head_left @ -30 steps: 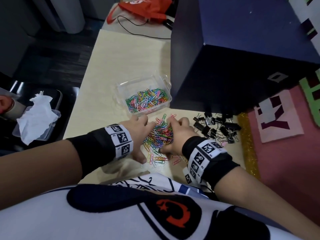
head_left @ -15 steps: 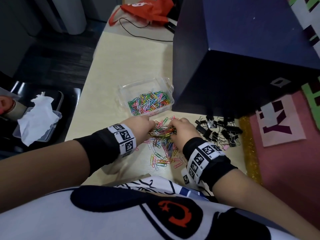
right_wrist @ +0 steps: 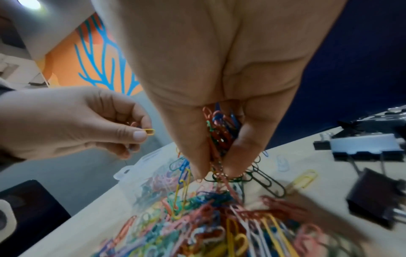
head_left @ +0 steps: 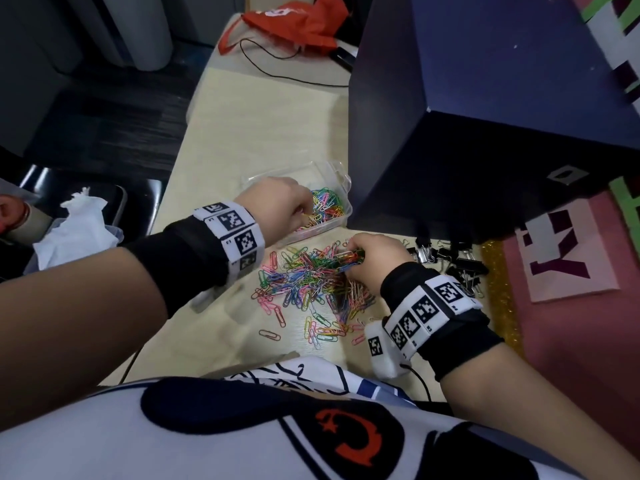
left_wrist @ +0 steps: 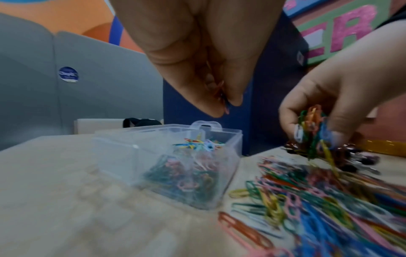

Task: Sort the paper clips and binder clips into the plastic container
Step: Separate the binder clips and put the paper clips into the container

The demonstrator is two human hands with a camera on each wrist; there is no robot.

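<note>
Overhead, both hands look fisted; wrist views show left hand [right_wrist: 72, 121] pinching few paper clips [right_wrist: 150, 132], right hand [right_wrist: 215, 97] gripping many.

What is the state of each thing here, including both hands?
left hand: over the container, pinching a few paper clips.
right hand: gripping a bunch of paper clips above the pile.
plastic container: open, partly filled with clips.
paper clip pile: loose on the table.
binder clips: loose on the table, unsorted.
</note>
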